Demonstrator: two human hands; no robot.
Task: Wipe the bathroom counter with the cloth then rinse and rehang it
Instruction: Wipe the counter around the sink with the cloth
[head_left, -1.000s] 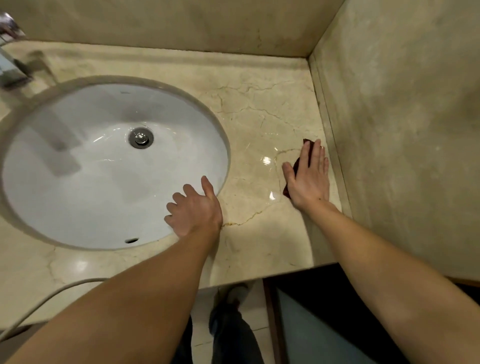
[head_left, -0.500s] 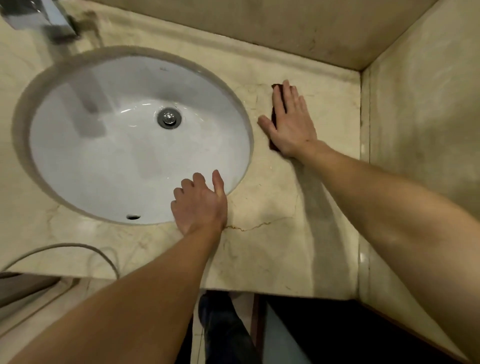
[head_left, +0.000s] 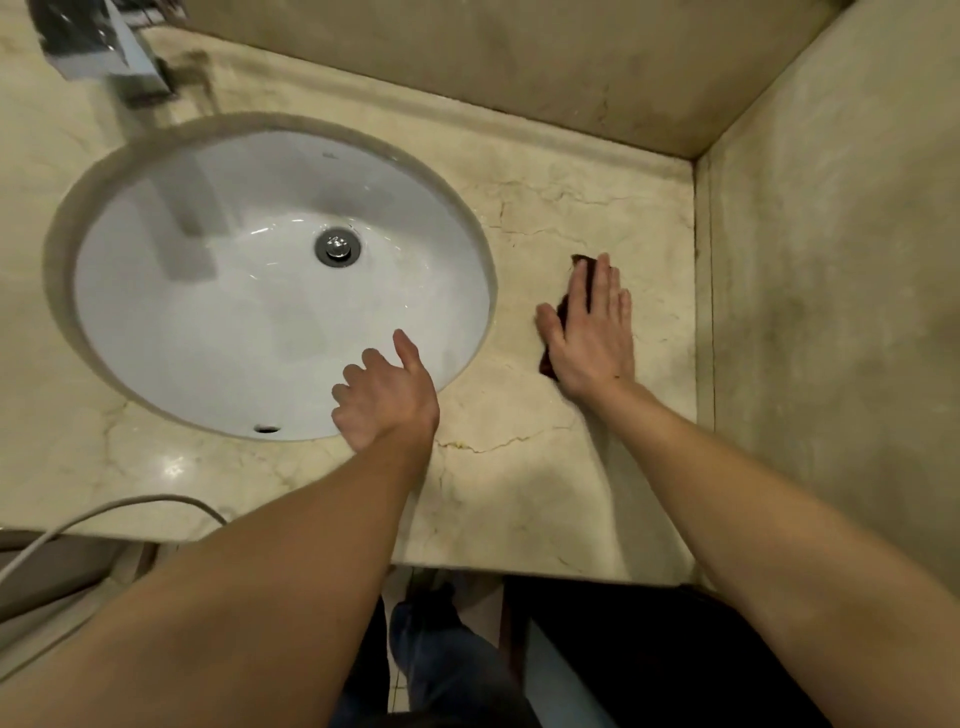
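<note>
The beige veined marble counter (head_left: 519, 493) is surrounding an oval white sink (head_left: 208, 322). The left hand (head_left: 387, 402) is resting on the sink's rim, fingers loosely curled. The right hand (head_left: 592, 332) is pressing flat, fingers extended together, on a dark maroon cloth (head_left: 562, 312) between sink and side wall.

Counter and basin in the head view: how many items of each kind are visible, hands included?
Hands: 2, left hand, right hand
Dark red cloth: 1
Sink basin: 1
Drain stopper: 1
Faucet: 1
Pale cable: 1
Total: 7
</note>
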